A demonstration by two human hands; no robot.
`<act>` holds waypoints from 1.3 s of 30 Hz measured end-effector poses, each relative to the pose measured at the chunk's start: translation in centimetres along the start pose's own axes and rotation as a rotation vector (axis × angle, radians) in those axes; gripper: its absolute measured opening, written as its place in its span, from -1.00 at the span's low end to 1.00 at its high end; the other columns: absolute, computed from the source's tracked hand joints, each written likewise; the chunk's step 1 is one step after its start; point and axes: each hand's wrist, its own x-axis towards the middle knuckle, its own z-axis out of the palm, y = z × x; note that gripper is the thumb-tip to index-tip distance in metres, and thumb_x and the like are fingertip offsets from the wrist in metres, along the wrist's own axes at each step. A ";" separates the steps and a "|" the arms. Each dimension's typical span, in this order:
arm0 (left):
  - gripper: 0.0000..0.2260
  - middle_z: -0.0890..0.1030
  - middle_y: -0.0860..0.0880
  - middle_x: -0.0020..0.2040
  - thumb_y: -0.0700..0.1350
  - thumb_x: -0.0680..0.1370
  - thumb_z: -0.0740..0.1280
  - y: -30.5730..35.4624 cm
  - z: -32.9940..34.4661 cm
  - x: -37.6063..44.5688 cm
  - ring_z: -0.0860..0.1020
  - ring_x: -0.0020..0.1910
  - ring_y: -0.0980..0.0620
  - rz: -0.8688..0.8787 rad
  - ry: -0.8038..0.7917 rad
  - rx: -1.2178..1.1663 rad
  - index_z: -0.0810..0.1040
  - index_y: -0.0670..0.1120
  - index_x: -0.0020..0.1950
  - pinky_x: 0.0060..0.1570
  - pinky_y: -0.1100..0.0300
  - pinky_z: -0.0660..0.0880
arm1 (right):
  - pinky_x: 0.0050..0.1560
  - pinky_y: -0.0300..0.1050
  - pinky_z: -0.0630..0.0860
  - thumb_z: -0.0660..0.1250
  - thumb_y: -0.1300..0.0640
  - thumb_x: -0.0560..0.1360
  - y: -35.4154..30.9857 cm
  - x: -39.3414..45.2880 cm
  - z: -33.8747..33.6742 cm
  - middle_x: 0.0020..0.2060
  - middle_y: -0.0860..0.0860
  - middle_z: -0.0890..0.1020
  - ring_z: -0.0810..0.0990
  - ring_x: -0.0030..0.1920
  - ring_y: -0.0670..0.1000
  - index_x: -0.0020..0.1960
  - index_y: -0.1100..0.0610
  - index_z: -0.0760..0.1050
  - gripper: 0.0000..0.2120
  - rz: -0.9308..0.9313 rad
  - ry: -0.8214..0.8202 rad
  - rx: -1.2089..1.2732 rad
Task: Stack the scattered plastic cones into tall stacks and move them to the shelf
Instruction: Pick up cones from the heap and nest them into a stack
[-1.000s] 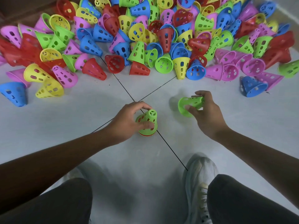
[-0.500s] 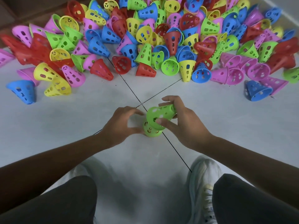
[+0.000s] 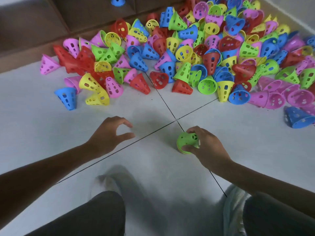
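Note:
A short stack of green cones (image 3: 187, 142) stands on the white tiled floor near the crossing of the tile lines. My right hand (image 3: 205, 147) grips it from the right, thumb low on its base. My left hand (image 3: 109, 135) hovers to the left of the stack, well apart from it, fingers curved and spread with nothing in them. A big heap of perforated cones (image 3: 196, 55) in red, blue, yellow, green and pink covers the floor beyond my hands.
A dark wooden shelf unit (image 3: 51, 19) runs along the top left, with one blue cone (image 3: 117, 0) on it. A lone blue cone (image 3: 67, 98) lies at the heap's left edge. My knees and shoes (image 3: 233, 206) fill the bottom.
My right hand set its green cone onto the stack and now holds the stack alone. My left hand let go and moved away to the left. The camera tilted up toward the shelf.

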 end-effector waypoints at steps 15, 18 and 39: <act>-0.82 0.64 0.16 0.04 0.06 0.51 0.48 -10.3 -9.3 -2.3 0.56 0.12 0.14 -0.216 0.165 -0.056 0.65 0.04 0.05 0.20 0.09 0.49 | -0.12 -0.10 0.36 0.42 -0.05 0.52 -10.8 5.5 5.6 0.03 0.08 0.56 0.47 -0.03 0.11 0.32 0.01 0.37 -0.56 0.164 -0.042 0.013; -0.80 0.65 0.14 0.06 0.08 0.50 0.49 -11.9 -10.4 -3.1 0.56 0.13 0.12 -0.274 0.206 -0.057 0.66 0.03 0.06 0.17 0.14 0.46 | -0.12 -0.15 0.33 0.37 0.03 0.57 -13.3 7.3 7.1 0.20 0.15 0.55 0.44 0.02 0.09 0.41 0.08 0.30 -0.52 0.154 -0.118 0.021; -0.75 0.59 0.15 0.16 0.06 0.52 0.47 -7.4 -19.4 -3.2 0.51 0.12 0.18 -0.267 0.056 0.165 0.58 0.11 0.17 -0.02 0.48 0.34 | 0.20 0.02 0.60 0.46 0.05 0.51 -19.1 13.3 9.0 0.25 0.13 0.45 0.54 0.23 0.13 0.50 0.11 0.25 -0.35 0.299 -0.466 0.452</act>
